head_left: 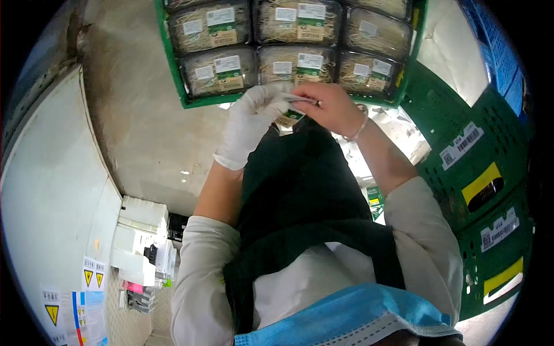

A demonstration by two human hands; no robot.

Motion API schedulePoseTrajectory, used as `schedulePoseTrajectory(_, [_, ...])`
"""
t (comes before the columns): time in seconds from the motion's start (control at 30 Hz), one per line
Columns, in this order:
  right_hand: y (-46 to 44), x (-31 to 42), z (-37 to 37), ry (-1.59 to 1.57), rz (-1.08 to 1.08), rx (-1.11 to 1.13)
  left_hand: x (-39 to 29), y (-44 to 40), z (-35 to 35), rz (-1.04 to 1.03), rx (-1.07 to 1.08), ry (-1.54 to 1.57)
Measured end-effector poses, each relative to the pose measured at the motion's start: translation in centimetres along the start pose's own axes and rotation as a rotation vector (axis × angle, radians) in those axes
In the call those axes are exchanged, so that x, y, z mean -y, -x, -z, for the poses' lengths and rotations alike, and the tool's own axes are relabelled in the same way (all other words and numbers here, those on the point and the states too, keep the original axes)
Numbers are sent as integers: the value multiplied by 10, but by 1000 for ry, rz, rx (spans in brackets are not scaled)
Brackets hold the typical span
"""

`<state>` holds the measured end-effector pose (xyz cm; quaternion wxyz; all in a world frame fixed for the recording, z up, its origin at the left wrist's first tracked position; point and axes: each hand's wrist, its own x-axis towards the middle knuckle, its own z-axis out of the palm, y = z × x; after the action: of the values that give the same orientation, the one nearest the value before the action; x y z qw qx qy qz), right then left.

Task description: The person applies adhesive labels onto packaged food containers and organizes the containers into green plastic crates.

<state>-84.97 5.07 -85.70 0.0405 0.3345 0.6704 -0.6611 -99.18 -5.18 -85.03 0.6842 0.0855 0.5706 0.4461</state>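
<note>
My left hand (248,118), in a white glove, is closed with its fingertips pinched together near the front rim of a green crate (231,100). My bare right hand (333,108), with a bracelet at its wrist, meets it from the other side. Between them both hands pinch a small stack of labels (302,99), seen nearly edge-on. A green and tan printed label (290,117) shows just below the fingers. Inside the crate sit several clear-lidded black trays (210,75) of pale, thin strands, with white, green and tan labels on their lids.
Stacked green crates (461,190) with barcode stickers stand at the right, and blue crates (499,46) behind them. A white cabinet (52,173) with warning signs rises on the left. White boxes (141,230) and other items lie beside it on the floor side.
</note>
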Motion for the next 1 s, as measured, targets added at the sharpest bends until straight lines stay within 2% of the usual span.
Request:
schedulePoseTrajectory(0.07, [4, -2, 1, 4, -37, -92, -6, -9, -15, 12, -144, -38])
schedulePoseTrajectory(0.1, [7, -3, 3, -4, -65, -169, -11, -9, -23, 80, -145, 145])
schedulePoseTrajectory(0.13, [11, -7, 10, 1, -73, -178, -8, -10, -30, 83, -132, 147])
schedulePoseTrajectory(0.2, [14, -23, 36, 201, -75, -446, -1, -14, -40, 220, -219, -259])
schedulePoseTrajectory(0.23, [12, -28, 66, 365, -85, -532, 7, -16, -48, 92, -207, -268])
schedulePoseTrajectory(0.27, [12, -36, 103, 525, -100, -608, 8, -17, -50, 99, -204, -266])
schedulePoseTrajectory(0.3, [12, -53, 140, 661, -189, -576, 8, -19, -51, 166, -180, -193])
schedulePoseTrajectory(0.33, [12, -82, 174, 904, -105, -475, 8, -22, -51, 225, -156, -121])
schedulePoseTrajectory(0.37, [11, -120, 200, 946, -162, -429, 8, -24, -45, 260, -153, -70])
schedulePoseTrajectory(0.43, [-1, -169, 209, 1028, -140, -407, 17, -26, -37, 266, -176, -40])
schedulePoseTrajectory(0.53, [-14, -182, 196, 1097, -116, -379, 26, -26, -25, 326, -188, -24])
schedulePoseTrajectory(0.6, [-8, -157, 175, 1091, -159, -611, 30, -24, -21, 271, -115, 7])
schedulePoseTrajectory(0.63, [-3, -126, 157, 1200, -304, -703, 29, -22, -24, 276, -113, 5])
schedulePoseTrajectory(0.7, [5, -124, 137, 815, -44, -681, 26, -24, -31, 142, -129, 110])
schedulePoseTrajectory(0.73, [13, -79, 108, 336, -322, -484, 26, -25, -31, 140, -128, 107])
schedulePoseTrajectory(0.77, [15, -63, 94, 253, 136, -201, 27, -25, -31, 135, -126, 79])
schedulePoseTrajectory(0.8, [17, -36, 78, -74, -99, -26, 27, -25, -32, 127, -125, 52])
schedulePoseTrajectory(0.87, [14, -30, 62, 147, -35, -38, 13, -28, -36, 87, -76, -4])
schedulePoseTrajectory(0.93, [12, -19, 58, 42, -106, 56, -3, -31, -41, 49, -31, -62])
schedulePoseTrajectory(1.0, [12, -14, 54, 6, -113, 16, -11, -34, -50, 52, -65, 10])
